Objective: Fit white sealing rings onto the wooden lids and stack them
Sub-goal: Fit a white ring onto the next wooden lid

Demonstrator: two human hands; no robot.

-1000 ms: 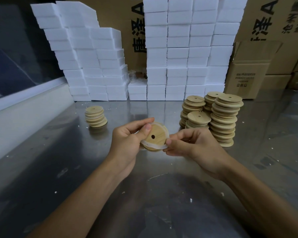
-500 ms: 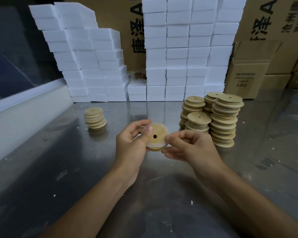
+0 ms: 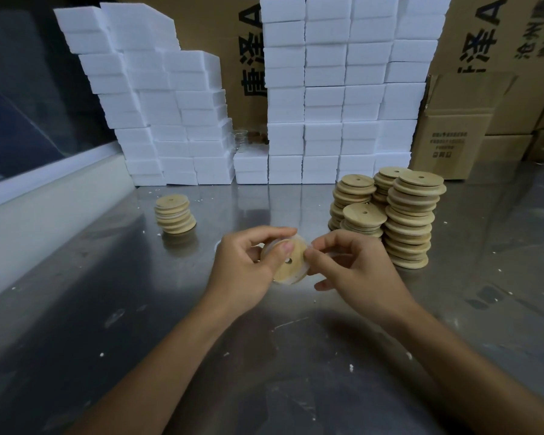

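Observation:
My left hand (image 3: 245,265) grips a round wooden lid (image 3: 291,266) with a small hole, thumb across its face, held above the steel table (image 3: 139,309). A thin white sealing ring (image 3: 296,279) runs around the lid's rim. My right hand (image 3: 349,265) pinches the ring at the lid's right edge with thumb and forefinger. A short stack of lids (image 3: 174,214) stands at the left. Several taller stacks of wooden lids (image 3: 409,218) stand at the right, just behind my right hand.
White foam blocks (image 3: 324,98) are piled in walls along the back of the table. Cardboard boxes (image 3: 453,130) stand behind and to the right. A white ledge (image 3: 44,208) borders the table's left side. Small white crumbs lie scattered on the steel.
The lid has turned in my hands and tilted, its hole now lower. My right fingers have worked along the ring at the lid's right edge. The stacks have not moved.

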